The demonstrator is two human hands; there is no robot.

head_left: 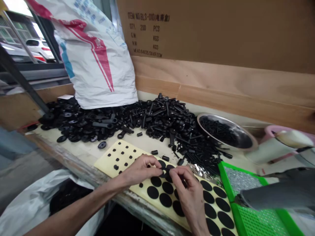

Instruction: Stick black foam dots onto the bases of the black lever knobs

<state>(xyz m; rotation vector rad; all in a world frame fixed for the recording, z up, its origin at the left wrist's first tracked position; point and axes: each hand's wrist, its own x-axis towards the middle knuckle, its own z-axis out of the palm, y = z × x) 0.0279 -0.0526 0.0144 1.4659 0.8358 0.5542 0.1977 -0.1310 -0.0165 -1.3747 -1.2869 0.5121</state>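
Head view: a pale yellow backing sheet lies at the near edge of the tabletop, carrying rows of black round flat discs. Over the sheet's middle, the left hand has thumb and forefinger pressed together, pinching the rim of one disc. The right hand meets it there, fingers curled with the tips on the sheet; whether it grips anything I cannot tell. Behind the sheet spreads a heap of black plastic parts. Right of the sheet sits a green plastic mesh tray, and beyond that tray a round steel bowl.
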